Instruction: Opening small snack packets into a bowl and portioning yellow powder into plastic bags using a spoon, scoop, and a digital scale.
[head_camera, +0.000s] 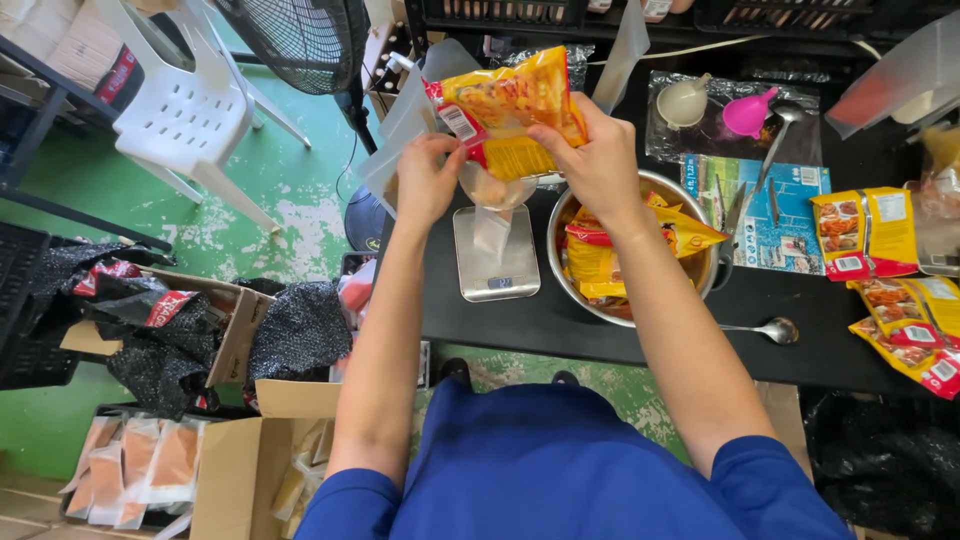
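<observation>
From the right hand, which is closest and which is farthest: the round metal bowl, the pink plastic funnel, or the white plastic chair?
Seen from the head camera, starting at the right hand:
1. Round metal bowl, just below the hand on the black table.
2. Pink plastic funnel, off to the right at the table's back.
3. White plastic chair, far left on the green floor.

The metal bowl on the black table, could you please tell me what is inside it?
Inside the metal bowl lie several yellow packets. The right hand and forearm cover part of it, and the bottom is hidden beneath them.
</observation>
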